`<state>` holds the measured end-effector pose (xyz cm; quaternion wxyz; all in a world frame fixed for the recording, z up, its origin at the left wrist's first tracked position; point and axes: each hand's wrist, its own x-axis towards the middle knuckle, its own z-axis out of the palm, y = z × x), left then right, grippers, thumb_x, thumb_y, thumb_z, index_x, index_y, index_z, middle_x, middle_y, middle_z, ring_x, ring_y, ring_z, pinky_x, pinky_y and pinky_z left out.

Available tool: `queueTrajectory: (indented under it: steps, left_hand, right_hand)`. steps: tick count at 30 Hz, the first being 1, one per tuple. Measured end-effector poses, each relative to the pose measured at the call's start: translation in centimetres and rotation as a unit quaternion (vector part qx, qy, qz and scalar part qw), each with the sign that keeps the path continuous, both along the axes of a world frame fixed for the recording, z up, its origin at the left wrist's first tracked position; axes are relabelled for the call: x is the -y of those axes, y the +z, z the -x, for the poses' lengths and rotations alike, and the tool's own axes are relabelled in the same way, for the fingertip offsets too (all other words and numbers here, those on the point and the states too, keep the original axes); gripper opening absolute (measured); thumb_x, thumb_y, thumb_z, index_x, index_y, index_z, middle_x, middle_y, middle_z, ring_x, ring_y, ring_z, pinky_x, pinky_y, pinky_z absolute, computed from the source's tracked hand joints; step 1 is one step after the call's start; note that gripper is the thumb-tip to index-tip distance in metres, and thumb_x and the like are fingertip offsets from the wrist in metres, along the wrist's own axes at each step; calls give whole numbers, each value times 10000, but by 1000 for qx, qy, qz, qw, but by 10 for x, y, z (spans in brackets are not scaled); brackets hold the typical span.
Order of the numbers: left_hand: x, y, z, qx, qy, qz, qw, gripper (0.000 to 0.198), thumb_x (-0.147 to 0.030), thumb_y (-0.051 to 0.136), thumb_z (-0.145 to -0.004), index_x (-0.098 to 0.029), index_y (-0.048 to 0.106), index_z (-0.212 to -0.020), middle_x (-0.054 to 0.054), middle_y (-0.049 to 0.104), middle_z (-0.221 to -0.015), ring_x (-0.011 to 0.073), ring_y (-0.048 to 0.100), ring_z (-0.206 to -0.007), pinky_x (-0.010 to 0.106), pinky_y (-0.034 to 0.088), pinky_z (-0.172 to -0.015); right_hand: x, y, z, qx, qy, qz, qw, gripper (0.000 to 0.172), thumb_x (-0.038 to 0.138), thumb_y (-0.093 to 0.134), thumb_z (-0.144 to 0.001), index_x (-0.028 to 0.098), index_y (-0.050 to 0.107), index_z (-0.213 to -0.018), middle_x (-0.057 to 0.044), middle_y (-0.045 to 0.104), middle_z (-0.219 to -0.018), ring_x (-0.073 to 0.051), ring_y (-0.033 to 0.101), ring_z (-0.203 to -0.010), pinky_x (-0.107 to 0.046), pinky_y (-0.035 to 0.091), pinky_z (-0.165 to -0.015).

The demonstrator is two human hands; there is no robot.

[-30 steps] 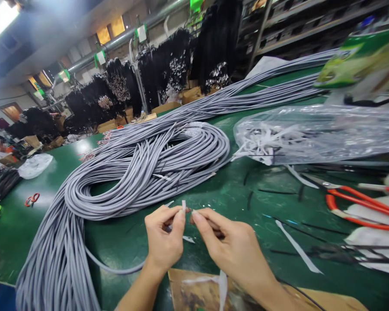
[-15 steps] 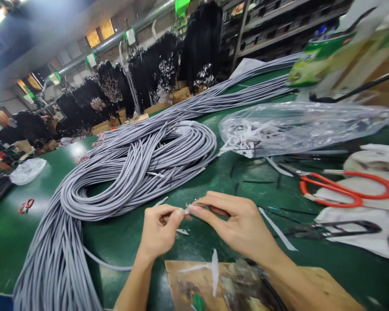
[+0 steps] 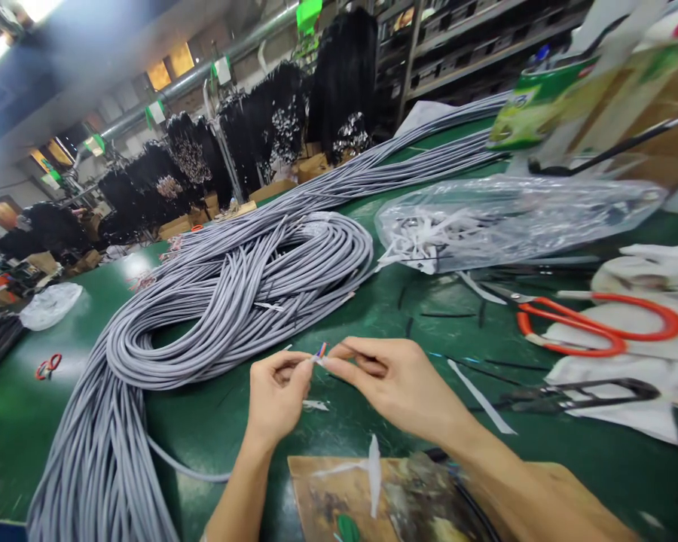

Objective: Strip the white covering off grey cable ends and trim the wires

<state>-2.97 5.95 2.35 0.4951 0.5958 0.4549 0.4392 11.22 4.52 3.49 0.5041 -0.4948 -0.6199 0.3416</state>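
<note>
A grey cable [image 3: 189, 473] runs from the bundle in under my left wrist. My left hand [image 3: 279, 395] is closed in a pinch on the cable's end, where small blue and orange wires [image 3: 322, 350] stick up between the fingertips. Thumb and forefinger of my right hand [image 3: 392, 376] pinch a small whitish piece at those wires; its kind is too small to tell. Both hands meet fingertip to fingertip above the green table [image 3: 203, 421]. Just beneath them lies a white scrap [image 3: 315, 406]. Most of the cable end is hidden by my left fingers.
A big coil of grey cables [image 3: 248, 301] fills the left and middle. To the right lie red-handled scissors [image 3: 599, 331], black snips [image 3: 587, 395] on white cloth, and a clear bag [image 3: 520, 222] of white strips. A stained board [image 3: 316, 497] sits in front.
Blue and orange wires now show between my fingertips, where only a pale tip showed before. Both hands stay close together, nearly in place. The view has shifted slightly.
</note>
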Motion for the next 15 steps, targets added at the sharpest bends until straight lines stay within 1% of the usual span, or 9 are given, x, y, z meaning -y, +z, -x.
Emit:
queueTrajectory:
  steps: [2,3,5,7,9,11,13,15]
  left_hand:
    - [1,-2,-1,-59,11,-27,998,270,-357,609,-732,-100,693,-734,21,551,-574,94,445,-505,213,350,-486]
    - [2,-2,-1,-88,-1,-46,995,250,-334,597,-743,-107,701,-725,35,576,-606,102,461,-530,216,356,-501]
    - [4,1,1,-128,-59,-74,987,242,-307,576,-762,-118,716,-709,38,575,-600,102,450,-530,215,331,-490]
    - [5,6,5,-132,-129,-71,980,264,-313,565,-778,-114,728,-720,24,538,-550,89,417,-495,215,295,-466]
    - [6,11,9,-100,-174,-31,979,313,-362,566,-785,-97,730,-751,2,484,-501,72,382,-458,211,276,-449]
    - [5,14,13,-37,-190,27,981,381,-434,579,-771,-83,725,-793,-28,416,-469,51,323,-422,200,249,-424]
    - [3,16,16,39,-189,66,979,426,-482,610,-733,-79,715,-823,-45,383,-475,30,262,-405,191,210,-407]
    - [-1,16,18,101,-167,79,978,441,-487,648,-692,-75,703,-842,-54,373,-488,16,223,-399,186,172,-399]
  right_hand:
    - [2,0,0,43,-11,-39,998,297,374,521,-748,166,573,-542,-8,528,-504,-104,428,-468,-233,343,-457]
    - [1,0,-1,51,-19,-45,997,283,356,515,-745,167,569,-540,-7,526,-501,-105,428,-465,-233,345,-457]
    - [-2,-3,-4,45,-40,-27,998,254,347,514,-725,169,568,-553,3,507,-480,-99,405,-437,-229,329,-432]
    - [-7,-8,-8,24,-67,1,997,239,367,526,-703,169,579,-580,15,478,-456,-93,375,-412,-225,302,-403]
    - [-12,-11,-13,7,-86,18,996,250,401,546,-686,169,592,-603,24,458,-440,-91,363,-403,-222,286,-392]
    - [-16,-12,-17,-3,-93,27,995,282,442,566,-671,169,596,-604,26,452,-437,-93,367,-410,-222,290,-398]
    - [-18,-11,-19,-12,-72,43,996,324,484,576,-650,165,588,-591,23,463,-455,-91,374,-423,-222,300,-410]
    - [-17,-8,-18,-16,-21,65,998,352,507,569,-641,161,571,-573,22,460,-473,-88,374,-440,-220,306,-423]
